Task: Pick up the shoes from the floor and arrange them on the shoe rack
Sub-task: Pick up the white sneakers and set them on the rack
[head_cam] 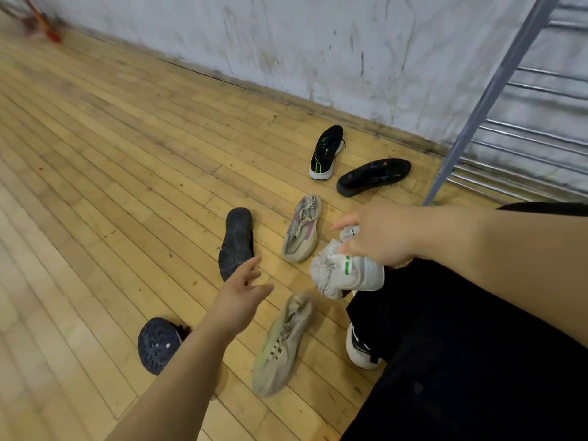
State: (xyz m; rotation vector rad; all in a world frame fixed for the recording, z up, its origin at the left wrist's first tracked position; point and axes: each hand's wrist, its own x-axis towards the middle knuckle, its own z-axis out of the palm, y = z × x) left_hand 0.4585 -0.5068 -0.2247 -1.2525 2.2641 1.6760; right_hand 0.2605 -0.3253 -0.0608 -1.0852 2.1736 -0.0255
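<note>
My right hand (pixel 378 230) grips a white sneaker with green lettering (pixel 346 272) by its heel collar, lifted off the floor with the toe pointing down. My left hand (pixel 245 288) is open, fingers spread, just above the floor beside a dark shoe lying sole-up (pixel 237 241). Two beige sneakers lie nearby, one with pink patches (pixel 302 230) and one nearer me (pixel 283 342). Another dark shoe (pixel 157 343) lies sole-up under my left forearm. A black sneaker with a white sole (pixel 326 152) and a black shoe on its side (pixel 374 176) rest near the wall.
The metal shoe rack (pixel 521 135) stands at the right, its grey slanted leg (pixel 477 106) reaching the floor and horizontal bars behind it. A stained white wall (pixel 286 43) borders the wooden floor (pixel 95 154). My black-trousered leg and white shoe (pixel 359 350) are at lower right.
</note>
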